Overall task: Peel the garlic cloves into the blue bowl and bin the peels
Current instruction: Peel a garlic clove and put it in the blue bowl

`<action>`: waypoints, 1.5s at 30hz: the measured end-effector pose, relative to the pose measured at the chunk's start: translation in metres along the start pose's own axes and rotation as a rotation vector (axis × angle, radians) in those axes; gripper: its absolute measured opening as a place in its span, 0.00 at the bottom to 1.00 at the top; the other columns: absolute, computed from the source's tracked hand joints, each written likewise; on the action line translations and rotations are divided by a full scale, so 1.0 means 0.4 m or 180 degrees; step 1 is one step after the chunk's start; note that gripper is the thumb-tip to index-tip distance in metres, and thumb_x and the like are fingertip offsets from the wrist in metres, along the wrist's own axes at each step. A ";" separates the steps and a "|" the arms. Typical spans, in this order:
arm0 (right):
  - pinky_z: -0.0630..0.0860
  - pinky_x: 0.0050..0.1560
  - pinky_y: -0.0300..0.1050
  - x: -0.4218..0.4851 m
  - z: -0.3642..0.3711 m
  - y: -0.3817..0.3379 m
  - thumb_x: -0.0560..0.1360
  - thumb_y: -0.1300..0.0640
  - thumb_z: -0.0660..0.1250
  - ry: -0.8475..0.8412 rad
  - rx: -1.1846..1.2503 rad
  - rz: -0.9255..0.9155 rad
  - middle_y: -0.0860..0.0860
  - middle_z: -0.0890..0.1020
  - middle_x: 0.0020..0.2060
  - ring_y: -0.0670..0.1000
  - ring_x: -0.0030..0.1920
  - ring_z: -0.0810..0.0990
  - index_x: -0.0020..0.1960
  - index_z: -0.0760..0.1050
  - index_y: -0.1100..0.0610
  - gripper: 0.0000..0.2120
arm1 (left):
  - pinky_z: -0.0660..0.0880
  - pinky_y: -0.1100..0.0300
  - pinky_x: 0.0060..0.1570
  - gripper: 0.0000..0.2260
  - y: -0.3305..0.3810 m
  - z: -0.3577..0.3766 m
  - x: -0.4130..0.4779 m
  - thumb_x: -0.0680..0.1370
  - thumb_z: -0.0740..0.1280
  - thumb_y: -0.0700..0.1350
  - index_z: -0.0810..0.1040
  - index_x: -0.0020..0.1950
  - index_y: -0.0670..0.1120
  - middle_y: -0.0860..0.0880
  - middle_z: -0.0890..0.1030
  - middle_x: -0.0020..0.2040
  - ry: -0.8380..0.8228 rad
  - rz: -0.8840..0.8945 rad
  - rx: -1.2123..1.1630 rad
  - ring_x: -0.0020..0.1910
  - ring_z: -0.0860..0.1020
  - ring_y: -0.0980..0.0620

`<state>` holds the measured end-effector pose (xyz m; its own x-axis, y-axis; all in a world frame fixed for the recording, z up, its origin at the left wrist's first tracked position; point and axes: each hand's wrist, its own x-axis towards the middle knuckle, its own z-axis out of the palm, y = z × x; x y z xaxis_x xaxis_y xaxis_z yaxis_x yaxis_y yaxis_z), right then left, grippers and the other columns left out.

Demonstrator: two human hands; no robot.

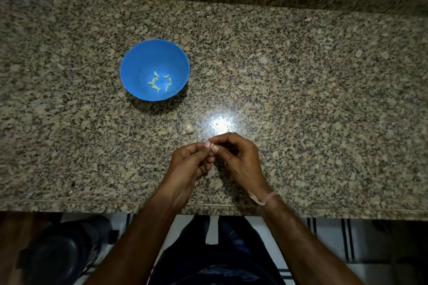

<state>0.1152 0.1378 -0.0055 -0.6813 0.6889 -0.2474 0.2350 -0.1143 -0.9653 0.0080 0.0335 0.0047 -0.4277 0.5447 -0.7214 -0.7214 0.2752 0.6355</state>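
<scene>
My left hand (190, 161), right hand (237, 156) pinch one garlic clove (210, 146), nearside of blue bowl (139, 58): reckon light, slippery, papery; nails at tip.

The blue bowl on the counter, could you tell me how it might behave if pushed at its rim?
The blue bowl looks like thin plastic holding only a few peeled cloves, so it is probably light. On the polished granite counter it would likely slide easily. Its sides taper to a narrower base, so it might tip.
</scene>
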 end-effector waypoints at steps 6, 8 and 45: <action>0.84 0.53 0.52 0.005 0.001 -0.004 0.76 0.65 0.75 0.0121 0.0292 0.0277 0.55 0.88 0.44 0.58 0.48 0.87 0.50 0.85 0.62 0.03 | 0.77 0.55 0.43 0.03 -0.008 0.002 -0.007 0.81 0.71 0.41 0.83 0.51 0.41 0.46 0.85 0.40 0.0278 0.0655 0.0606 0.40 0.81 0.52; 0.84 0.56 0.53 0.005 0.001 -0.004 0.77 0.66 0.74 0.0116 0.0364 0.0355 0.55 0.88 0.46 0.57 0.50 0.87 0.51 0.85 0.62 0.03 | 0.78 0.57 0.44 0.02 -0.005 0.005 -0.010 0.81 0.70 0.38 0.83 0.51 0.41 0.46 0.86 0.42 0.0353 0.0970 0.0879 0.41 0.83 0.52; 0.84 0.57 0.50 -0.015 0.022 -0.035 0.79 0.68 0.70 0.0125 0.0709 0.0578 0.60 0.86 0.49 0.56 0.51 0.86 0.54 0.81 0.66 0.04 | 0.77 0.63 0.44 0.05 -0.007 0.024 -0.024 0.82 0.67 0.38 0.79 0.49 0.46 0.49 0.83 0.45 0.0599 0.1575 0.1871 0.45 0.81 0.54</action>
<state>0.1102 0.1289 0.0088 -0.6136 0.6695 -0.4187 0.1898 -0.3897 -0.9012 0.0195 0.0351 0.0126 -0.7464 0.5846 -0.3181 -0.0397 0.4380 0.8981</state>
